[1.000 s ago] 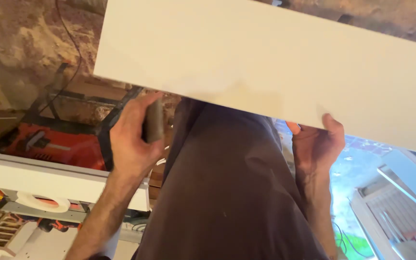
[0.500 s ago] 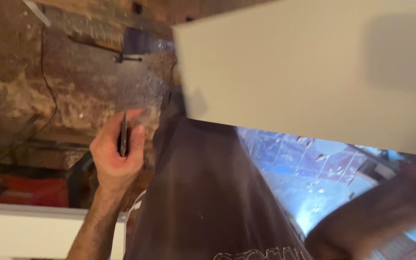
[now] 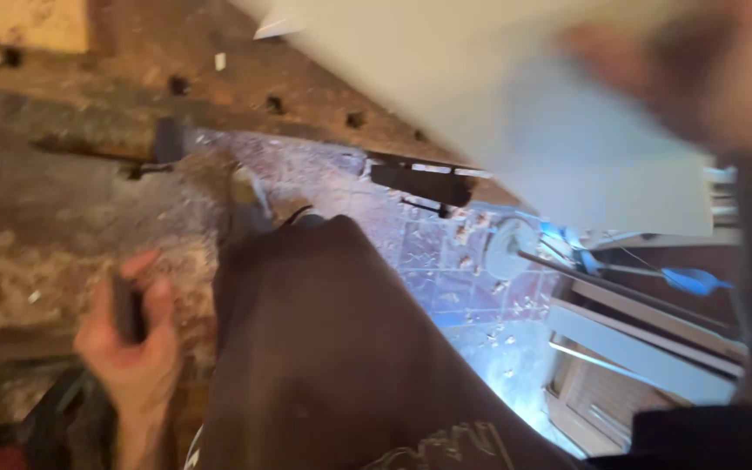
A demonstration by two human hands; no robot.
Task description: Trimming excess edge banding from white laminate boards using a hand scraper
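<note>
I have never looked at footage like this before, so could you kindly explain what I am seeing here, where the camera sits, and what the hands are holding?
There is no machine here: a person works with bare hands, and the one picture comes from a camera worn on their head, looking down past their dark clothing.

The left hand is at the lower left, closed around a small dark object, too blurred to identify.

The right hand is a large blur at the upper right, close to the lens, against a big pale board; whether it grips the board cannot be told.

Below lie a rough brown floor and tiles strewn with debris, with white boards to the right.
</note>
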